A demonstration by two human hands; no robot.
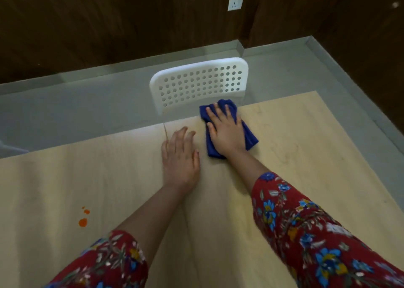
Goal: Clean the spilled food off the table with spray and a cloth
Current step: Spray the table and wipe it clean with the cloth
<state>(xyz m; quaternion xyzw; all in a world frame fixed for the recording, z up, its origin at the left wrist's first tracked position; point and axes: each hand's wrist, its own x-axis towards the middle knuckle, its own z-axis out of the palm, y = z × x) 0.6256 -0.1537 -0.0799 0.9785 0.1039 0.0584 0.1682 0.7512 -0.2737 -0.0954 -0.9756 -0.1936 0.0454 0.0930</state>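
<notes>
1. Count first: one blue cloth point(250, 138), two hands, one white chair point(196, 84) with holes in its back, one wall socket point(235, 3), and three orange spots of spilled food point(83, 222), one bigger blob plus two tiny ones.
2. The cloth is folded into an oblong. Its long axis runs roughly near-to-far, and its far end sits right at the far edge of the table point(295, 160), by the chair.
3. The right hand point(225, 132) lies flat on the cloth with its fingers spread straight toward the far edge, pressing rather than grabbing.
4. The left hand point(180, 158) lies palm down on bare wood just left of the cloth, fingers relaxed, holding nothing.
5. The spots sit well apart from the cloth, on the near-left part of the table.
</notes>
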